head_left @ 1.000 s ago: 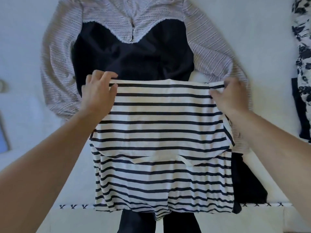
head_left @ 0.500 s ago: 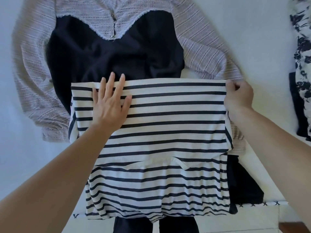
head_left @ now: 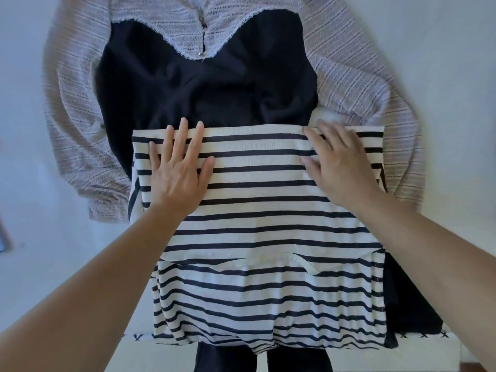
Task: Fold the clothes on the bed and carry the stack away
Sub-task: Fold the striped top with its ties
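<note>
A white shirt with dark navy stripes (head_left: 263, 226) lies folded over itself at the near edge of the white bed (head_left: 442, 49). My left hand (head_left: 179, 170) rests flat on its upper left part, fingers spread. My right hand (head_left: 341, 167) lies flat on its upper right part, fingers apart. Beneath and beyond the shirt lies a dress with a dark navy body (head_left: 209, 76) and pale knit sleeves and yoke (head_left: 357, 76), spread out flat. Neither hand grips any cloth.
The bed's near edge carries a band of small dark crosses (head_left: 429, 336). Dark fabric (head_left: 410, 299) hangs over that edge at the right of the striped shirt. A dark-framed object (head_left: 4, 237) shows at the far left edge.
My right hand let go of the shirt's right corner and now lies flat on the cloth. My left hand stays flat near the folded edge. The view shifted slightly.
</note>
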